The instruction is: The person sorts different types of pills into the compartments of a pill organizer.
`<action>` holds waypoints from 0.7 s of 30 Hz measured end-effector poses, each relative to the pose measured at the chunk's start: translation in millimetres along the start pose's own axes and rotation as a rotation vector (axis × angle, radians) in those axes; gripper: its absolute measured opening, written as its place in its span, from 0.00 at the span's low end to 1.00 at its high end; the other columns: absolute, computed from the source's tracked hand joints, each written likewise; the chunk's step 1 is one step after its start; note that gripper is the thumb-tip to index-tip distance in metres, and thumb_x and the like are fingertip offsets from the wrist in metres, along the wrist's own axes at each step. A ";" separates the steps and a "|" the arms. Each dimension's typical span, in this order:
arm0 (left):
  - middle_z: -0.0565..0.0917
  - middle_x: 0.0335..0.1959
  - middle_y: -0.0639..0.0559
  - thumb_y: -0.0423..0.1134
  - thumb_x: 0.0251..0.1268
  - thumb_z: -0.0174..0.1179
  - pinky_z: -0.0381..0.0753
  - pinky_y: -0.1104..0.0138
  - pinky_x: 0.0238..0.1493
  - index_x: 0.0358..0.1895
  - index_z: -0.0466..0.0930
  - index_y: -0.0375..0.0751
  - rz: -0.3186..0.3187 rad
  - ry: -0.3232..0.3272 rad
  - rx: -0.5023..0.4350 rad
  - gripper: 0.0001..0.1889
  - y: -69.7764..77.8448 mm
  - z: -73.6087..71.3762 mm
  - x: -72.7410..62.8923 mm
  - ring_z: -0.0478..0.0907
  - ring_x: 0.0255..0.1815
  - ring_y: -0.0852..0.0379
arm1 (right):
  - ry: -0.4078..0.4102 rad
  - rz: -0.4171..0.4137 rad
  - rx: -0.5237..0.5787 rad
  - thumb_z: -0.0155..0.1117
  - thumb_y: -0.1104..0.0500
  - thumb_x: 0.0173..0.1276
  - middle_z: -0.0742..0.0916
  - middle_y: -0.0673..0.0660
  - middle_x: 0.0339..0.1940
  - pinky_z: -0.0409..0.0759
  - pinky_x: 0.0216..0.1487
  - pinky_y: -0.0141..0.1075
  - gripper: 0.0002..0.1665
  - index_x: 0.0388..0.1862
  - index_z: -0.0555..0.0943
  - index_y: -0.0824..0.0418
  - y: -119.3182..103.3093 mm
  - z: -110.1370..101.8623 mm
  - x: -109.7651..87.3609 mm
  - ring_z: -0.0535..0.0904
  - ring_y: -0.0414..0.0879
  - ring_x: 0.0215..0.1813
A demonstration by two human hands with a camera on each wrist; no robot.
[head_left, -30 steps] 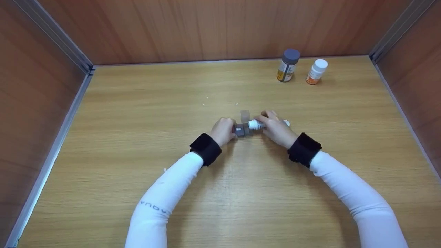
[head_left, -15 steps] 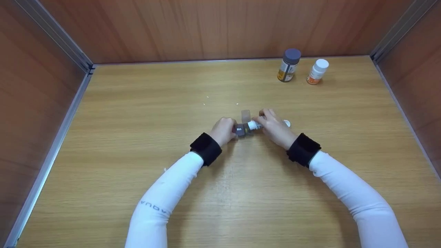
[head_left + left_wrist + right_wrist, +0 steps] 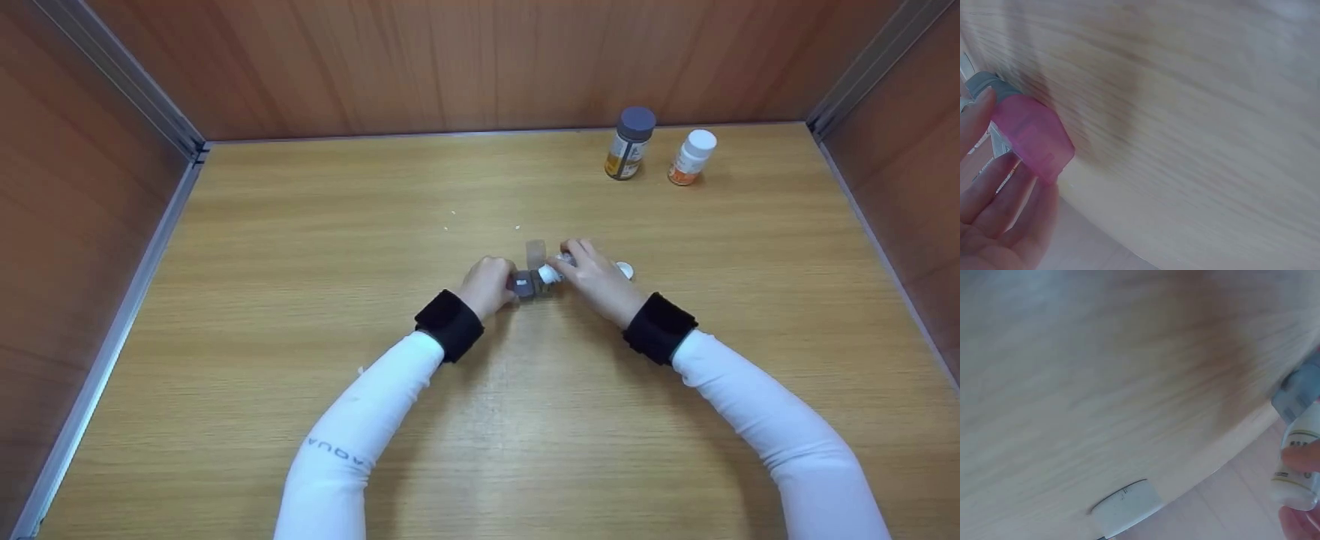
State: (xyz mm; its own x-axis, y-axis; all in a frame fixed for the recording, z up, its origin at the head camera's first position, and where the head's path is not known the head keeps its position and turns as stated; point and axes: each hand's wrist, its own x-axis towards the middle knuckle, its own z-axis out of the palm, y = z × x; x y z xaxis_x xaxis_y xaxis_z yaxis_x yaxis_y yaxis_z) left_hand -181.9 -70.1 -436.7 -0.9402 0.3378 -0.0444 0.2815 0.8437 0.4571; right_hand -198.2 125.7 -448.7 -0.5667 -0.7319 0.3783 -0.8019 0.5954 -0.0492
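Note:
My left hand [image 3: 486, 286] grips one end of a small plastic case, translucent pink and grey [image 3: 1036, 135], near the middle of the table. Its clear flap [image 3: 535, 253] stands open toward the far side. From the right, my right hand [image 3: 596, 281] holds a small white bottle [image 3: 1296, 486] between thumb and fingers. The bottle is tilted, its white neck [image 3: 549, 274] down at the grey part of the case [image 3: 1298, 391]. Whether anything is coming out of it cannot be seen. Beside the right hand lies a round white cap [image 3: 625, 270].
At the back right stand a dark-capped bottle [image 3: 628, 142] and a white bottle with an orange label [image 3: 691, 157]. Several tiny white bits [image 3: 517, 227] lie beyond the hands. Wooden panels [image 3: 465, 67] wall the table at the back and both sides.
The white bottle is tipped more steeply, its base raised, and its neck has shifted slightly left toward the case. The left hand and the case have stayed in place.

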 end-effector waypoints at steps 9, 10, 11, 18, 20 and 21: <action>0.81 0.26 0.44 0.31 0.44 0.66 0.75 0.65 0.34 0.29 0.80 0.31 0.008 -0.015 0.008 0.08 0.1 0.4 0.3 0.76 0.30 0.51 | 0.007 -0.049 -0.072 0.57 0.76 0.54 0.75 0.65 0.46 0.77 0.41 0.40 0.21 0.48 0.77 0.65 -0.6 -0.5 0.1 0.70 0.54 0.47; 0.81 0.26 0.44 0.31 0.44 0.66 0.75 0.64 0.34 0.29 0.80 0.31 0.007 -0.016 0.004 0.08 0.1 0.5 0.3 0.76 0.30 0.51 | 0.008 -0.047 -0.069 0.57 0.76 0.54 0.75 0.66 0.46 0.77 0.41 0.40 0.22 0.49 0.77 0.65 -0.5 -0.5 -0.3 0.70 0.55 0.46; 0.81 0.26 0.44 0.31 0.44 0.66 0.75 0.64 0.35 0.29 0.80 0.31 0.006 -0.015 0.000 0.08 0.1 0.6 0.0 0.76 0.30 0.51 | 0.010 -0.043 -0.063 0.57 0.76 0.54 0.75 0.66 0.46 0.77 0.41 0.40 0.22 0.49 0.77 0.65 -0.2 -0.3 -0.8 0.70 0.55 0.46; 0.81 0.26 0.44 0.30 0.44 0.65 0.75 0.64 0.35 0.30 0.80 0.31 -0.001 -0.005 -0.006 0.08 0.6 -0.2 -0.9 0.76 0.30 0.50 | 0.024 -0.017 -0.030 0.56 0.76 0.54 0.75 0.66 0.46 0.77 0.41 0.42 0.23 0.50 0.76 0.65 1.4 -0.2 -3.4 0.71 0.56 0.46; 0.81 0.27 0.44 0.30 0.44 0.65 0.75 0.64 0.36 0.30 0.80 0.31 -0.003 -0.007 -0.009 0.08 0.6 -0.4 -1.0 0.77 0.31 0.50 | 0.026 -0.024 -0.031 0.56 0.76 0.53 0.75 0.66 0.46 0.77 0.41 0.41 0.23 0.49 0.77 0.65 1.5 -0.3 -3.1 0.71 0.56 0.46; 0.81 0.27 0.44 0.30 0.44 0.65 0.75 0.64 0.36 0.30 0.80 0.31 -0.002 -0.006 -0.008 0.08 0.5 -0.3 -1.0 0.77 0.31 0.50 | 0.029 -0.029 -0.036 0.56 0.76 0.53 0.75 0.66 0.46 0.77 0.42 0.41 0.23 0.49 0.77 0.65 1.5 -0.2 -2.8 0.71 0.56 0.46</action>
State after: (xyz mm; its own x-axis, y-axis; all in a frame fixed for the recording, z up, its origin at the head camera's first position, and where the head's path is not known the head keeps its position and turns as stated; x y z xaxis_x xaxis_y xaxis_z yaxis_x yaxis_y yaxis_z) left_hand -180.9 -70.1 -436.1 -0.9396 0.3384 -0.0512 0.2776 0.8411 0.4643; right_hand -197.7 128.8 -449.7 -0.5374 -0.7395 0.4054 -0.8102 0.5862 -0.0049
